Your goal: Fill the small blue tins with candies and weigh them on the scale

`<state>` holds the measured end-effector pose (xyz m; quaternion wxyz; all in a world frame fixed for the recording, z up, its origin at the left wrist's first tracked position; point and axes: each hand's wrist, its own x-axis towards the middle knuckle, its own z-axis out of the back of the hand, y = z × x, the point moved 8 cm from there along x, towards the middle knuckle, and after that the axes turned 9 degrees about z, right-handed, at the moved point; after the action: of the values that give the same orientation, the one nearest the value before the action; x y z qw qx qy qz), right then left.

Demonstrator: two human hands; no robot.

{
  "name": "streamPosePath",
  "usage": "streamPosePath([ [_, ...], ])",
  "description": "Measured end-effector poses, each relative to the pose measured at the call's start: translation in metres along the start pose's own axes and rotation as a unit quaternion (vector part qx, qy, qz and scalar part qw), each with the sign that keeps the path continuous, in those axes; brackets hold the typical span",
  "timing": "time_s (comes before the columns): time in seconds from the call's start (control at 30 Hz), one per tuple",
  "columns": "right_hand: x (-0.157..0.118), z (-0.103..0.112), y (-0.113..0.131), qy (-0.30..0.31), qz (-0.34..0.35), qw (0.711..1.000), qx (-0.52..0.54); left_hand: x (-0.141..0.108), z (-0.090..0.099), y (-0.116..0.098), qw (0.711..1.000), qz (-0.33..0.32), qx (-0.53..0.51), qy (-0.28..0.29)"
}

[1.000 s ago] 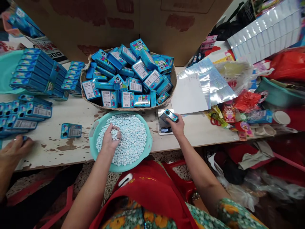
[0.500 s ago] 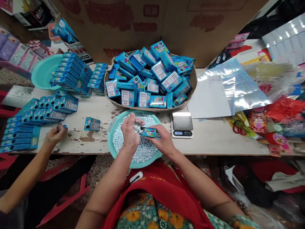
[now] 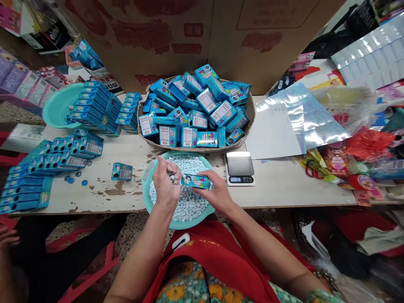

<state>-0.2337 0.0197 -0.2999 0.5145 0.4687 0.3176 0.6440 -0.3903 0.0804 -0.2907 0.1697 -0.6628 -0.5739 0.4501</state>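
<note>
Over a turquoise basin point(image 3: 189, 208) of small pale blue candies, my left hand point(image 3: 167, 181) is curled around some of the candies, beside the end of a small blue box. My right hand point(image 3: 217, 189) grips that blue box point(image 3: 198, 181) by its far end, with the box lying on its side and candies showing at its left end. Behind the basin stands a brown basket point(image 3: 189, 149) heaped with blue boxes. A digital scale point(image 3: 240, 164) sits to the right of the basin, with nothing on its plate.
One blue box point(image 3: 122, 171) stands left of the basin. Stacked blue boxes point(image 3: 25, 185) and small blue caps point(image 3: 84, 182) lie farther left, near another basin point(image 3: 57, 105). White paper point(image 3: 274, 130) and shiny sheets lie right. Another person's hand point(image 3: 8, 237) shows at the left edge.
My left hand has drawn slightly left and closed more around the candies. The other person's hand has left the table, and blue caps now show there. The view has shifted a little.
</note>
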Motion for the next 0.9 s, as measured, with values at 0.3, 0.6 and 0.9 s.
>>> streamPosePath([
  [0.3, 0.003, 0.023, -0.017, -0.025, -0.055, 0.998, 0.006, 0.030, 0.067, 0.015, 0.847, -0.083, 0.524, -0.029],
  [0.6, -0.026, 0.108, -0.095, -0.215, -0.166, 0.962, -0.007, 0.149, -0.042, -0.058, 0.539, -0.327, 0.776, -0.017],
  [0.9, -0.039, 0.167, -0.162, -0.305, -0.180, 0.926, -0.129, 0.158, -0.044, -0.068, 0.486, -0.410, 0.771, 0.047],
])
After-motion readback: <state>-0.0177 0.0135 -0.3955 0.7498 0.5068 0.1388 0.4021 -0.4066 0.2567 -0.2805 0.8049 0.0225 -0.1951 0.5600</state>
